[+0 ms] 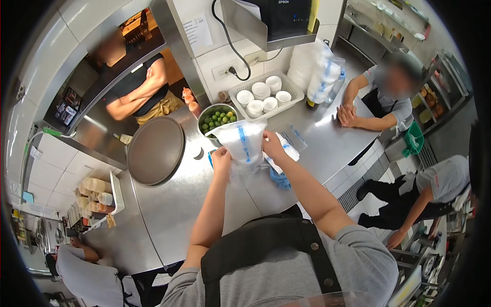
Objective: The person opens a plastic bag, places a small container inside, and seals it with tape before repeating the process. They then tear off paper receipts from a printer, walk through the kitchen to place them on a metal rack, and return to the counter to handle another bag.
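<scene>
I hold a clear plastic bag (243,143) with blue print up over the steel counter (194,204). My left hand (221,157) grips its lower left edge, and my right hand (271,144) grips its right edge. The bag hangs open between them, just in front of a metal bowl of green limes (217,118). A flat stack of more such bags (286,149) lies on the counter under my right hand, with something blue (280,179) beside it.
A round dark tray (156,151) lies to the left. A white basket of small white bowls (263,96) stands behind, next to stacked plastic cups (319,77). One person leans on the counter's right end; others stand behind the window, below right and lower left.
</scene>
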`<state>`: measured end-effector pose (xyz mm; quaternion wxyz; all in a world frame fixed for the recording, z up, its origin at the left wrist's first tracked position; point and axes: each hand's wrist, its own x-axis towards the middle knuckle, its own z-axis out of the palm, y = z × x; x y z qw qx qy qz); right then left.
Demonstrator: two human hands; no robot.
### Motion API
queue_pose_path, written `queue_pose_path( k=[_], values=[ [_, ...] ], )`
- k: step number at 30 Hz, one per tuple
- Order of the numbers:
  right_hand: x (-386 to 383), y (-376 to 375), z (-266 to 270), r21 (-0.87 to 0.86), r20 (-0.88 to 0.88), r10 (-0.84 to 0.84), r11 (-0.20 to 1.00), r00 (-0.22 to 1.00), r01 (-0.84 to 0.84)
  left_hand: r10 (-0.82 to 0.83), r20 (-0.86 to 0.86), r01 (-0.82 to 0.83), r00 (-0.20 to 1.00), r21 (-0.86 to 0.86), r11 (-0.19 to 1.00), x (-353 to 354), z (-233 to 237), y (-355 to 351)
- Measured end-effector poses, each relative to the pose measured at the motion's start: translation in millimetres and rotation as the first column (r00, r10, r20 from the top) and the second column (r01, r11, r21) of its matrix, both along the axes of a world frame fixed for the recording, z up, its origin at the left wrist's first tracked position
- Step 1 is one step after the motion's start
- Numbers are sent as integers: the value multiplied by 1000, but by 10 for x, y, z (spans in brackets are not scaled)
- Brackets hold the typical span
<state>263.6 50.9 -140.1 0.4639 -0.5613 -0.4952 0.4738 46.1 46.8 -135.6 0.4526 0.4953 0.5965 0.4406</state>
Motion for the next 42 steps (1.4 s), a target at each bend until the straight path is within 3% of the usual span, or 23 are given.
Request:
queue_pose_path(
  k=[1, 2, 3, 5, 6, 9, 10, 13, 16, 19, 21, 22, 25, 26, 28, 30, 32, 33, 34, 35, 37, 42],
  values=[
    [14, -6, 2, 85, 25, -48, 995, 999, 46, 72, -269, -8, 960, 231, 973, -18, -44, -23],
    [17, -39, 0, 163, 46, -96, 983, 994, 87, 197, -496, 46, 846, 436, 899, -36, -101, -60],
    [20, -68, -20, 242, 63, -144, 962, 988, 124, 193, -351, -12, 916, 458, 889, -43, -44, -108],
    [59, -208, 267, 312, -227, 18, 948, 974, 55, 179, -37, -139, 983, 480, 866, -40, 271, -197],
    [57, -300, 444, 347, -363, 105, 937, 926, 30, 103, 30, -102, 994, 551, 828, -35, 389, -209],
    [-163, -469, 719, 342, 7, 140, 930, 990, -134, -95, 202, -39, 975, 571, 820, 167, 617, -263],
    [-299, -498, 750, 380, -105, 121, 922, 987, -72, -68, 30, 38, 997, 578, 815, 145, 596, -223],
    [-369, -417, 449, 303, -141, 90, 952, 986, -44, 43, 65, -76, 997, 682, 727, 366, 569, -133],
    [-322, -389, 182, 414, 127, -20, 909, 992, -35, -21, 29, 1, 999, 580, 814, 314, 301, -173],
    [-251, -414, 89, 382, 267, -21, 920, 964, -85, -78, 3, 64, 997, 552, 831, 247, 78, -226],
    [-240, -385, 57, 336, 207, 70, 932, 976, -138, -78, 33, 44, 996, 595, 803, 272, 28, -248],
    [-200, -324, 51, 323, 207, 133, 926, 969, -196, -93, -56, 108, 994, 541, 834, 206, 0, -252],
    [59, -350, 151, 347, 494, 136, 875, 858, -338, 143, -335, 85, 931, 582, 809, 97, 60, -436],
    [197, -353, 263, 359, 620, 86, 853, 780, -379, 100, -261, 59, 960, 540, 840, 29, 110, -547],
    [578, -147, 687, 366, 612, 184, 796, 769, -482, 33, -105, 22, 994, 485, 874, -143, 86, -769],
    [819, -13, 1593, 199, 533, 154, 933, 832, -300, 33, -37, -11, 999, 488, 873, -267, 21, -960],
    [1009, 271, 2328, 613, 412, -202, 783, 889, -106, 23, -18, -13, 1000, 426, 905, -311, 62, -1151],
    [1132, 417, 2692, 694, 471, -466, 720, 749, 12, -12, 9, 8, 1000, 347, 938, -308, 153, -1258],
    [1150, 584, 3070, 906, 245, -501, 424, 830, -11, -44, 36, 33, 998, 265, 964, -291, 246, -1316],
    [1186, 833, 3337, 909, 54, -441, 393, 896, 139, -67, 30, 55, 997, 300, 952, -250, 309, -1331],
    [1443, 1445, 3810, 883, -31, -328, 433, 944, 179, -110, 18, 96, 994, 369, 925, -118, 428, -1371],
    [1508, 2111, 4363, 691, 45, -590, 601, 806, 401, -257, -166, 306, 952, 490, 816, 18, 596, -1463]
  ],
)
